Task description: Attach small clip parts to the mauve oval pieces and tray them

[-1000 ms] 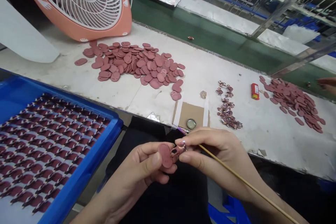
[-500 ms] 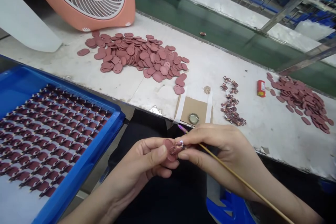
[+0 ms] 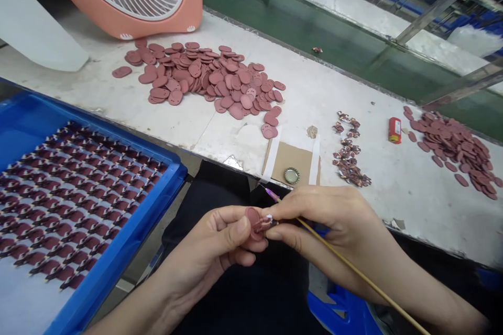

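I've got the left hand (image 3: 208, 251) pinching a matte pink oval tag (image 3: 252, 224) at 6 o'clock; the right hand (image 3: 330, 225) is gripping a bamboo stick (image 3: 353, 267).

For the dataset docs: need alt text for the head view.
Seen from the wearer's head, the left hand grips a small mauve oval piece while the right hand works at it, holding a thin wooden stick. A blue tray of neatly rowed pieces sits left; a loose pile of mauve ovals lies on the white bench.

Dusty-pink ovals (image 3: 204, 81), bright blue tray (image 3: 131, 230)
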### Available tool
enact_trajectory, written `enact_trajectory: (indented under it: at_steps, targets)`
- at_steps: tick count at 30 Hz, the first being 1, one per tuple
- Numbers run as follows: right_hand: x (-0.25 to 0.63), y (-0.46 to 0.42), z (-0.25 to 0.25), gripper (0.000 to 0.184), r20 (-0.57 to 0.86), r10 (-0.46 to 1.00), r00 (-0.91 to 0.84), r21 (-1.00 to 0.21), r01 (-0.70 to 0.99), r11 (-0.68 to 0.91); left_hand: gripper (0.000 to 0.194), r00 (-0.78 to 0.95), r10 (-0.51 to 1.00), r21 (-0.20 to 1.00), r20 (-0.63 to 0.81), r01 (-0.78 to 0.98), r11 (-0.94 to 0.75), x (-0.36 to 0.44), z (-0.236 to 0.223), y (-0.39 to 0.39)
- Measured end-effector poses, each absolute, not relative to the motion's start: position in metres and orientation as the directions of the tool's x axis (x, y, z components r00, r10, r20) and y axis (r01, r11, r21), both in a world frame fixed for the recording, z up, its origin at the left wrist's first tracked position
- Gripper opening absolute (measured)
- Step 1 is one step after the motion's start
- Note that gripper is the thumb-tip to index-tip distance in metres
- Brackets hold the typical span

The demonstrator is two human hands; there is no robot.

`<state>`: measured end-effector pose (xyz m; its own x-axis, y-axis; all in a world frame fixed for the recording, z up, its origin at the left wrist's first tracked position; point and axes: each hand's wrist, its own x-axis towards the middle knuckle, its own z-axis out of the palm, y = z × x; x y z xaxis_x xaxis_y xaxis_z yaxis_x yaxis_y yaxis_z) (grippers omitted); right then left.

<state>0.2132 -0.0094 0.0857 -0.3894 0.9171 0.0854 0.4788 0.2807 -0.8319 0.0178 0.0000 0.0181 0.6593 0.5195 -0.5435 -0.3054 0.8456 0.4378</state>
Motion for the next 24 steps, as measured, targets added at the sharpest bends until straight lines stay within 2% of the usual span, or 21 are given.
enact_trajectory:
  at_steps: [10,15,24]
  targets:
    - [0.208,-0.010,0.084,0.011,0.136,0.907,-0.399,-0.782,0.519,0.346,0.024,0.642,0.508,0.386,-0.575,-0.335,0.860,0.019,0.017,-0.004]
    - [0.206,-0.017,0.081,0.014,0.134,0.896,-0.423,-0.791,0.500,0.354,0.024,0.662,0.514,0.398,-0.545,-0.336,0.854,0.018,0.021,-0.006]
    - [0.200,-0.033,0.077,0.020,0.225,0.908,-0.352,-0.743,0.542,0.394,0.021,0.643,0.557,0.466,-0.526,-0.330,0.821,0.014,0.021,-0.010]
